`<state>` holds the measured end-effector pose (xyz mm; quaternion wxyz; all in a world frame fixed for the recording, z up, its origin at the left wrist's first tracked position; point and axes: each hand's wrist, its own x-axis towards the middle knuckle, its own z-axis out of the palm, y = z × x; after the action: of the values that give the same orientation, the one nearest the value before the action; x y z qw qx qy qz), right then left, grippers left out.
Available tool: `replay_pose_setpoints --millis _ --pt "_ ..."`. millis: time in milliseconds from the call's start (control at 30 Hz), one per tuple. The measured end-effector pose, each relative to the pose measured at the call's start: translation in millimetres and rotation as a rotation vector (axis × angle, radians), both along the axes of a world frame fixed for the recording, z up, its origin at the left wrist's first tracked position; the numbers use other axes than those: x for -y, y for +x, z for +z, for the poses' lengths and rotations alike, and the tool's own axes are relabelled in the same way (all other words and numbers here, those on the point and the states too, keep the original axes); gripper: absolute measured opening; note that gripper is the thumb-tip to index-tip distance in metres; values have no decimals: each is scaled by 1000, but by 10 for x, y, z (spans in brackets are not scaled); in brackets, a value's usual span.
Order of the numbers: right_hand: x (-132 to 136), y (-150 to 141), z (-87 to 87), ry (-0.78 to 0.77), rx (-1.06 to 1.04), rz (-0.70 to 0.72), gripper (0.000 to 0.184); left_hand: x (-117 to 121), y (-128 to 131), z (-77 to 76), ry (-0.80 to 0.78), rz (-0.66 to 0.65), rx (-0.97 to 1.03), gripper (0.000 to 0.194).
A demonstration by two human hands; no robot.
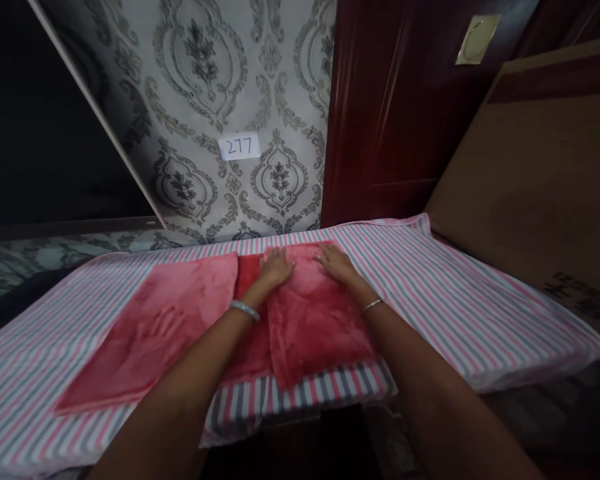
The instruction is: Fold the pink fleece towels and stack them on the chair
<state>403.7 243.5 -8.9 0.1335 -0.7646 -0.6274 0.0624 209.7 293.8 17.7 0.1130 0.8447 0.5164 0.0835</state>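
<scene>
A red plush cloth point(320, 320), perhaps a towel or small blanket, lies on the table with both its left and right sides folded inward. Between the two folds a darker red strip of it shows. My left hand point(277, 267) rests flat on the inner edge of the right fold, near the far side, fingers stretched out. Near the far right corner of that same fold, my right hand point(336, 261) lies with its fingers spread on the fabric. Neither hand grips anything. On the left fold, a hand-shaped print marks the pile.
A pink, grey and white striped tablecloth point(430, 300) covers the table. Behind it stand a patterned wall with a paper label point(239, 146) reading 277 and a dark red door point(375, 113). A large cardboard box point(545, 167) is at the right, a dark screen point(50, 127) at the left.
</scene>
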Motion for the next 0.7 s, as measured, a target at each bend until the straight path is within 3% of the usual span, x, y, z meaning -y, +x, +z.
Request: replay_pose_setpoints --millis 100,200,300,400,533,700 --pt "350 -118 -32 76 43 19 57 428 -48 -111 48 -137 12 70" --pt "707 -254 -215 82 120 21 57 780 -135 -326 135 -243 -21 76" --pt "908 -337 -402 112 194 15 59 932 -230 -533 198 -257 -88 80" --pt "938 -357 -492 156 226 -2 59 933 -282 -654 252 -252 -100 80" --pt "905 -349 -507 172 243 -7 57 876 -287 -649 228 -271 -88 81" --pt "916 -342 -519 190 246 0 57 960 -337 -433 73 -278 -61 78"
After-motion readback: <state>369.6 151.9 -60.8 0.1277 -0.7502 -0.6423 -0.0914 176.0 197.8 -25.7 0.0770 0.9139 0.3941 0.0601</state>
